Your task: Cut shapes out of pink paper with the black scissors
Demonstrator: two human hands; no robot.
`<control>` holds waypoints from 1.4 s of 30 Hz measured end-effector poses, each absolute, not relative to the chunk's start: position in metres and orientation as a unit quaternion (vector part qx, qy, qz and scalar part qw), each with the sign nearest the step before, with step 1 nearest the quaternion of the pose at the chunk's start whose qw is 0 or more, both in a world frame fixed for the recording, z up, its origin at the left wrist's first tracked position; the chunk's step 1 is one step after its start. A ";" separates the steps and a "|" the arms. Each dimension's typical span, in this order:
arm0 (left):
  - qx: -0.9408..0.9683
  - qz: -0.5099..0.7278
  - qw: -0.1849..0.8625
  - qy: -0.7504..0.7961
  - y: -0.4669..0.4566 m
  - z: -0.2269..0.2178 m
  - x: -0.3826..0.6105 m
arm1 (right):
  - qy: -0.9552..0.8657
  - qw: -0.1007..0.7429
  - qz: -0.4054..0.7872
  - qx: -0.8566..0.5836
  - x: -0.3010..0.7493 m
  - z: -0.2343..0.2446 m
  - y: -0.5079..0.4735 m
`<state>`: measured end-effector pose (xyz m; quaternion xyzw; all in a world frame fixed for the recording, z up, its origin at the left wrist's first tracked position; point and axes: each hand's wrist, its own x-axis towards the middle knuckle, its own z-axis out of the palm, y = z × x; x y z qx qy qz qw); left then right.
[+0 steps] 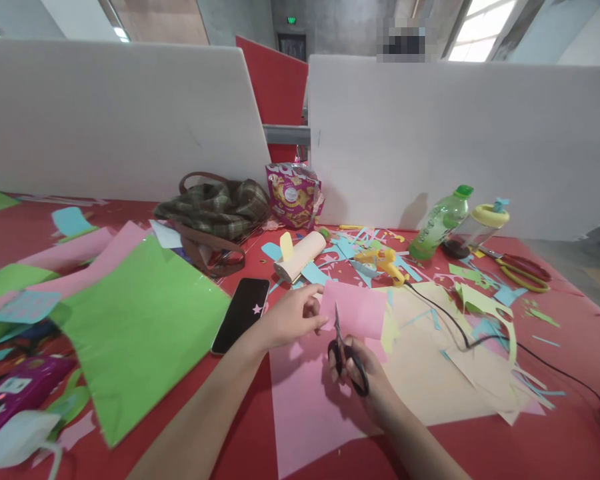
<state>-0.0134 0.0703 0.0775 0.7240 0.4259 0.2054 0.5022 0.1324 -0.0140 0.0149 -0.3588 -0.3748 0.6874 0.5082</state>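
Observation:
My left hand (293, 317) pinches the left edge of a small pink paper piece (357, 308) held above the red table. My right hand (363, 377) is closed round the black handles of small scissors (344, 350), whose blades point up into the lower edge of that pink piece. Under both hands lies a larger pink sheet (310, 407), with a cream sheet (430, 360) to its right.
A black phone (242, 313) lies left of my hand, beside a big green sheet (140, 327). Behind are a paper roll (300, 257), yellow glue gun (383, 261) with black cable (480, 340), plaid bag (213, 210), snack bag (293, 193), green bottle (437, 223), red-yellow scissors (523, 270), and several paper scraps.

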 end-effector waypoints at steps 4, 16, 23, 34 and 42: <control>0.722 0.199 0.503 0.431 0.071 0.078 -0.015 | -0.380 0.505 0.686 -0.360 0.133 0.010 -0.014; 0.739 0.151 0.505 0.419 0.073 0.093 -0.029 | -0.394 0.434 0.732 -0.349 0.145 0.016 -0.011; 0.754 0.121 0.497 0.411 0.074 0.094 -0.034 | -0.395 0.410 0.733 -0.372 0.153 0.014 -0.009; 0.764 0.070 0.516 0.380 0.075 0.095 -0.037 | -0.410 0.358 0.756 -0.365 0.159 0.019 -0.007; 0.738 0.042 0.560 0.375 0.075 0.088 -0.038 | -0.431 0.328 0.757 -0.366 0.162 0.021 -0.006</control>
